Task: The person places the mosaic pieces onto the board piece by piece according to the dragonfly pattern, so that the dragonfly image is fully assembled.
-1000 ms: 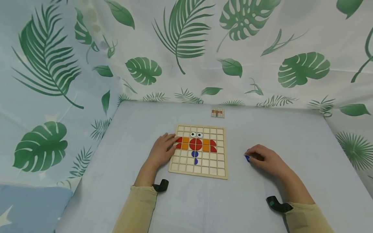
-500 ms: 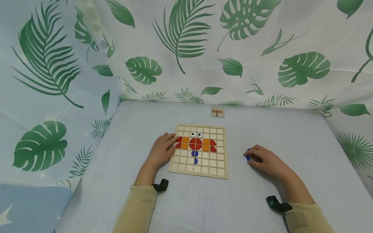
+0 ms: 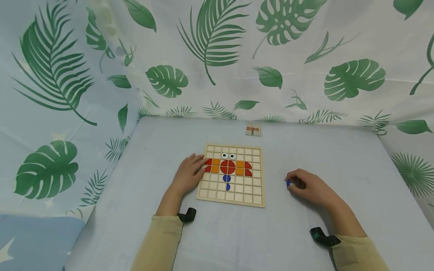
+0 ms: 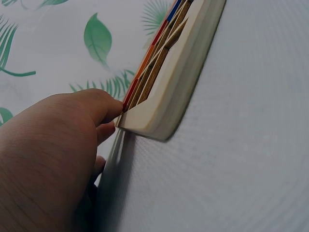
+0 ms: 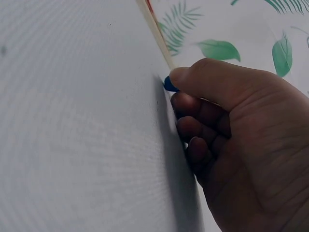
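Note:
A square wooden grid board lies flat in the middle of the table, with red, orange and blue tiles and two eye tiles in its cells. My left hand rests at its left edge, fingertips touching the rim and the red tiles there. The left wrist view shows that hand against the corner of the board. To the right of the board, my right hand pinches a small blue tile between thumb and fingers, just over the table. Fingers mostly cover this blue tile in the right wrist view.
A small pattern card lies behind the board near the back of the table. Pale cloth with green leaves hangs around the back and sides. A black wrist device sits by the left sleeve, another by the right.
The fingers of my right hand have shifted the blue tile, turning it so that less of it shows. My left hand and the board stay in place.

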`<state>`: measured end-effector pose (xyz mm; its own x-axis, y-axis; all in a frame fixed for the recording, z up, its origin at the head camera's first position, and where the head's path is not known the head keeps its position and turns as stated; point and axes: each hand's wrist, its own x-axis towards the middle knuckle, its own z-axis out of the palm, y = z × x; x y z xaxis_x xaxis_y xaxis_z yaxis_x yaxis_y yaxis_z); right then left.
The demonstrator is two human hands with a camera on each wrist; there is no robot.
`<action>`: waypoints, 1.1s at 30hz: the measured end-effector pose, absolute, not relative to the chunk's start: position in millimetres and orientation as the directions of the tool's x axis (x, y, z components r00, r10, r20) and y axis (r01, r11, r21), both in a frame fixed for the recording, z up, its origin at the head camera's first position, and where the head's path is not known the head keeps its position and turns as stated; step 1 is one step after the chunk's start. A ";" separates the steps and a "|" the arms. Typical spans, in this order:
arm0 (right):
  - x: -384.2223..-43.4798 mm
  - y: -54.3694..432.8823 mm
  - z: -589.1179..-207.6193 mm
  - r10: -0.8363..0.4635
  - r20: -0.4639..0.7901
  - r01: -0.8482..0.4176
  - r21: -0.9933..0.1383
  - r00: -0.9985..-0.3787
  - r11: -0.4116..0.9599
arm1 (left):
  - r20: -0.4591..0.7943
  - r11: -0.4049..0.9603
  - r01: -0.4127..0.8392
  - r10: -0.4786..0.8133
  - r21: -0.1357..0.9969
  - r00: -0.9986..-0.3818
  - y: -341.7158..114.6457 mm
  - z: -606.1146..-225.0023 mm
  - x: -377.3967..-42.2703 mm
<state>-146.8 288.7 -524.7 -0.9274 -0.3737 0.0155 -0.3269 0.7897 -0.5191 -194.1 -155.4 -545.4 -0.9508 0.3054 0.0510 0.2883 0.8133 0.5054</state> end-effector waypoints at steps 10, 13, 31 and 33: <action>-147.4 293.5 -526.1 -0.394 0.039 -0.354 -0.528 -0.918 0.772 | 0.043 0.816 0.285 0.306 0.502 -0.951 -155.9 -545.8 -194.9; -147.4 294.2 -526.1 -0.395 0.036 -0.353 -0.527 -0.918 0.773 | 0.043 0.817 0.285 0.306 0.500 -0.951 -155.5 -545.4 -194.9; -147.8 289.8 -524.1 -0.445 0.034 -0.413 -0.439 -0.895 0.798 | 0.055 0.823 0.283 0.295 0.493 -0.954 -155.0 -547.3 -194.6; -147.9 289.2 -524.6 -0.456 0.041 -0.427 -0.436 -0.889 0.792 | 0.057 0.822 0.285 0.297 0.492 -0.953 -155.2 -547.4 -194.5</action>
<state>-147.9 289.2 -524.6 -0.8890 -0.4561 0.0408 -0.4265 0.7923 -0.4362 -194.5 -155.2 -547.4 -0.9532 0.2968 0.0569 0.2854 0.8223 0.4923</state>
